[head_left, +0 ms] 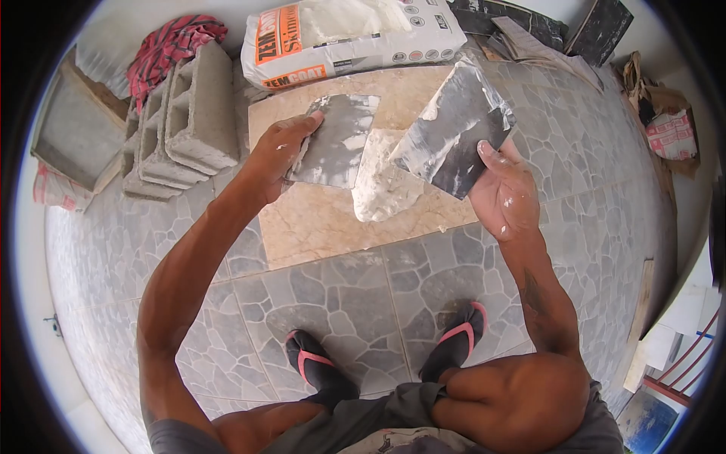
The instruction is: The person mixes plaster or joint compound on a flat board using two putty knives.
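My left hand (277,157) grips the edge of a flat grey plate (336,140) smeared with white skim coat. A second, darker flat plate (454,129), streaked with the same white paste, is held by my right hand (505,185), thumb on its face and fingers behind. Below and between the two plates, a mound of white skim coat (386,185) lies on a beige marbled tile board (318,234). The plates hide part of the mound. White specks dot both hands.
Behind the board lies an opened Zemcoat skim coat bag (355,38). Grey hollow blocks (198,113) with a red-black cloth (174,49) stand at left. Dark tile pieces (597,30) lean at the back right. My feet in pink-strapped flip-flops (311,359) rest on patterned floor tiles.
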Available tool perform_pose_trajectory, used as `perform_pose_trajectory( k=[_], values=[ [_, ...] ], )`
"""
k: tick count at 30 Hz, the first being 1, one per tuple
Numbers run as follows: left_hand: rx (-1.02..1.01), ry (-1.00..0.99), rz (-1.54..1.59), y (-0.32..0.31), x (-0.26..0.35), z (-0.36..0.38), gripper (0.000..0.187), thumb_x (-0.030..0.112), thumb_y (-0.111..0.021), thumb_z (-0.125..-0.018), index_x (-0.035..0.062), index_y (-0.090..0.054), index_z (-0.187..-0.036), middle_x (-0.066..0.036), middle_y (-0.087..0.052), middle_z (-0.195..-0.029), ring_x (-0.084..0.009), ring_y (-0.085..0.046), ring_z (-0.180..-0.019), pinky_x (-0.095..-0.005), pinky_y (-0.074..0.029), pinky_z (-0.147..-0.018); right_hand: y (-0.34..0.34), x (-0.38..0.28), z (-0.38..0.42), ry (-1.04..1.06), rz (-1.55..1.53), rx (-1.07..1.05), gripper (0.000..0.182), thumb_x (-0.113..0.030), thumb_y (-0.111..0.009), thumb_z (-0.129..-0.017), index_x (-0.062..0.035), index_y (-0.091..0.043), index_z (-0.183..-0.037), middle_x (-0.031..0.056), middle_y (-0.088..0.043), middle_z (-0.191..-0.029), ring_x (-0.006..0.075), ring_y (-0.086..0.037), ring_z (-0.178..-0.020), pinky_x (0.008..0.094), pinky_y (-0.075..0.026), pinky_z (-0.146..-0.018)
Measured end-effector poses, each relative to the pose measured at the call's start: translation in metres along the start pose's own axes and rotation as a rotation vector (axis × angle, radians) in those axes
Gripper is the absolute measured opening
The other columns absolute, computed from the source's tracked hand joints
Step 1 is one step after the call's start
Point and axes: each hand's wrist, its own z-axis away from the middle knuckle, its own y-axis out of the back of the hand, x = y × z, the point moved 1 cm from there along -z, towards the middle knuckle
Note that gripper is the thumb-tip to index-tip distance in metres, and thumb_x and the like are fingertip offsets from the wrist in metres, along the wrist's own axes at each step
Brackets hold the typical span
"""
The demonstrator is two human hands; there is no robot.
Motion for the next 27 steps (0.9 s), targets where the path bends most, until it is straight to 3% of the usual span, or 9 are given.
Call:
perform_pose_trajectory(
  k=[3,6,9,11,19,22,25,26,27],
  values=[
    [0.053,0.173,0.065,-0.009,-0.006,0.006,0.032,0.034,-0.057,-0.098,0.0029,-0.061,-0.106,-0.002,-0.063,-0.084,-0.0093,-0.061,-0.067,-0.0257,-0.049,-0.055,-0.007,0.001,0.006,0.347,0.359,-0.053,0.039,-0.003,-0.048,-0.098,0.005,-0.043,-0.136,0.0124,-0.056,-0.125,0.0182,-0.055,-0.111,0.0355,-0.042,-0.098],
    [0.059,0.204,0.173,-0.034,-0.009,0.013,0.025,0.032,-0.061,-0.096,0.0067,-0.063,-0.1,-0.002,-0.066,-0.081,-0.0064,-0.063,-0.062,-0.0228,-0.05,-0.049,-0.026,-0.004,0.022,0.502,1.112,-0.094,0.042,0.001,-0.046,-0.095,0.0054,-0.041,-0.137,0.019,-0.056,-0.125,0.0212,-0.057,-0.109,0.0381,-0.045,-0.095],
    [-0.037,0.163,0.225,-0.051,-0.007,0.021,0.033,0.032,-0.053,-0.1,0.0006,-0.06,-0.11,-0.006,-0.065,-0.093,-0.0128,-0.065,-0.073,-0.0286,-0.055,-0.06,-0.035,0.013,0.011,0.843,1.176,-0.459,0.054,0.009,-0.052,-0.084,0.0052,-0.042,-0.137,0.0261,-0.052,-0.132,0.0325,-0.055,-0.12,0.0457,-0.041,-0.103],
    [-0.121,0.052,0.329,-0.063,-0.009,0.029,0.033,0.029,-0.053,-0.1,-0.0011,-0.059,-0.112,-0.008,-0.066,-0.098,-0.0157,-0.068,-0.08,-0.0297,-0.058,-0.066,-0.03,0.022,0.002,1.017,1.103,-0.752,0.071,0.01,-0.061,-0.069,0.0026,-0.043,-0.137,0.0285,-0.043,-0.143,0.0425,-0.041,-0.135,0.0544,-0.031,-0.111],
    [-0.234,-0.008,0.474,-0.058,-0.002,0.028,0.03,0.025,-0.053,-0.099,-0.0033,-0.061,-0.106,-0.01,-0.066,-0.097,-0.0151,-0.067,-0.077,-0.0314,-0.058,-0.067,-0.017,0.026,0.011,1.063,1.416,-0.767,0.058,-0.004,-0.063,-0.08,-0.0029,-0.047,-0.136,0.0211,-0.044,-0.144,0.0395,-0.043,-0.133,0.0522,-0.035,-0.111],
    [-0.025,-0.066,0.354,-0.067,0.011,0.047,0.031,0.026,-0.054,-0.099,-0.0032,-0.06,-0.106,-0.009,-0.066,-0.095,-0.0136,-0.065,-0.074,-0.029,-0.056,-0.064,-0.007,0.024,0.008,1.007,1.447,-0.743,0.058,0.001,-0.06,-0.08,-0.0024,-0.047,-0.136,0.0213,-0.044,-0.144,0.0385,-0.043,-0.134,0.0508,-0.035,-0.111],
    [0.03,-0.072,0.313,-0.055,0.023,0.044,0.031,0.026,-0.054,-0.099,-0.0034,-0.06,-0.107,-0.008,-0.066,-0.093,-0.0121,-0.064,-0.073,-0.027,-0.055,-0.066,0.023,0.024,-0.003,0.9,1.523,-0.67,0.063,0.009,-0.056,-0.077,-0.0023,-0.046,-0.138,0.02,-0.043,-0.146,0.0379,-0.043,-0.134,0.0497,-0.036,-0.111],
    [0.018,-0.124,0.235,-0.057,0.035,0.051,0.033,0.027,-0.053,-0.1,-0.0032,-0.06,-0.109,-0.006,-0.065,-0.092,-0.0095,-0.062,-0.074,-0.0258,-0.054,-0.066,0.039,0.028,-0.007,0.896,1.684,-0.752,0.072,0.015,-0.055,-0.07,-0.0016,-0.044,-0.14,0.0183,-0.043,-0.146,0.0364,-0.044,-0.133,0.047,-0.037,-0.111],
    [-0.012,-0.178,0.201,-0.058,0.043,0.055,0.033,0.028,-0.053,-0.1,-0.0029,-0.061,-0.11,-0.005,-0.065,-0.092,-0.0086,-0.062,-0.074,-0.0252,-0.054,-0.065,0.048,0.029,-0.006,0.818,1.658,-0.663,0.072,0.016,-0.054,-0.07,-0.0014,-0.044,-0.139,0.0176,-0.043,-0.146,0.0361,-0.044,-0.133,0.0458,-0.038,-0.111]
  ],
)
